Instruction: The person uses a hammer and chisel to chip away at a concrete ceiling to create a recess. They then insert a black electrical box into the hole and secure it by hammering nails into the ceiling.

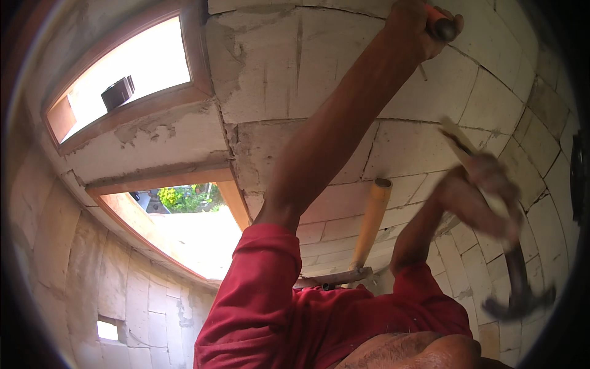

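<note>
My left arm reaches up to the wall of pale blocks (pixel 344 55). At its end my left hand (pixel 410 26) is closed round an orange-handled tool (pixel 440 24) with a dark round end. Most of that tool is hidden by the fingers, so I cannot tell its kind. Lower on the right, my right hand (pixel 476 200) grips a hammer (pixel 519 304) by its light wooden handle. The hammer's dark head hangs below the hand, apart from the wall. Motion smears both the right hand and the handle.
Two wood-framed window openings, an upper one (pixel 200 55) and a lower one (pixel 236 200), are set in the wall at left. A dark block-shaped object (pixel 118 92) shows in the upper one. A yellow tube-like pole (pixel 371 224) stands behind my right arm.
</note>
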`<control>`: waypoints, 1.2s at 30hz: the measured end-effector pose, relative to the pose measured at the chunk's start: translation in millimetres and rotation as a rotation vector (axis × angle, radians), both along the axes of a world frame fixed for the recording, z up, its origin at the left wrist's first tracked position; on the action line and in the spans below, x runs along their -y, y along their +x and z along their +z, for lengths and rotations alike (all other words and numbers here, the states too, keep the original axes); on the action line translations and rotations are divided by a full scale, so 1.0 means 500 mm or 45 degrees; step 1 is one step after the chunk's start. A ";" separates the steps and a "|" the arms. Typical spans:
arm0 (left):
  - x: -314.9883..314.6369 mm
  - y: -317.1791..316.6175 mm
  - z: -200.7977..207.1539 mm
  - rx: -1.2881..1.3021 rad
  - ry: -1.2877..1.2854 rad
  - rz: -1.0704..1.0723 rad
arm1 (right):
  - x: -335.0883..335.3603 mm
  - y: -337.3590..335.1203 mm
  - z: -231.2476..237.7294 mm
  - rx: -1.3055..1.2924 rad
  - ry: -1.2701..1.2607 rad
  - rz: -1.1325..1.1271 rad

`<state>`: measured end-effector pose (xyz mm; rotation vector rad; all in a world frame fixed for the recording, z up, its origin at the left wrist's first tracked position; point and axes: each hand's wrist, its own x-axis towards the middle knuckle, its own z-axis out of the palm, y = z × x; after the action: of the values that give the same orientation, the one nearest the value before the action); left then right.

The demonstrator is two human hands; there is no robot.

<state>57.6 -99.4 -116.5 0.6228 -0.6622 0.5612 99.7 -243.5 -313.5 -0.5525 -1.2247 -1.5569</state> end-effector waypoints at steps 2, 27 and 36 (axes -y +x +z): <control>-0.129 0.074 -0.004 0.059 0.193 -0.052 | -0.095 -0.011 -0.007 -0.605 -0.495 -0.048; -0.084 -0.036 -0.106 -0.453 0.479 0.297 | 0.030 -0.184 0.038 -1.386 -0.715 0.734; -0.064 -0.012 -0.110 -0.178 0.223 0.251 | 0.071 -0.145 0.023 -1.418 -0.614 0.776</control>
<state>51.7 -67.2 -171.7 0.8906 -0.5243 0.6402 27.3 -279.2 -302.1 -1.0408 -0.7311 -0.2720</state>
